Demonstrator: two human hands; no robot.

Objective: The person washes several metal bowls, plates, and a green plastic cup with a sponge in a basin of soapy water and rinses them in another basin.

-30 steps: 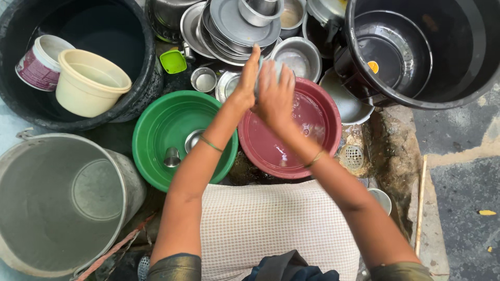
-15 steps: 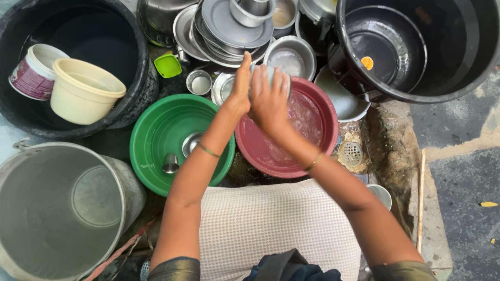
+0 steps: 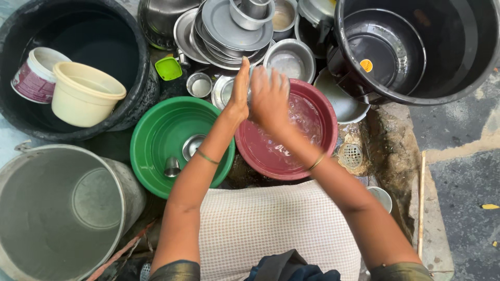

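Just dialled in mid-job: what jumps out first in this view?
Two bare hands, the left hand pressed against the right hand, meet above the round maroon plastic basin of water at centre. Beside it on the left sits a round green plastic basin holding small steel cups. Behind both, a stack of round steel plates crowds the top.

— Surface?

— Wet, stained ground with a round drain grate right of the joined hands.

— Resting on it?

— Red basin beneath them, green basin left, steel plates beyond, black tub far right, metal bucket near left.
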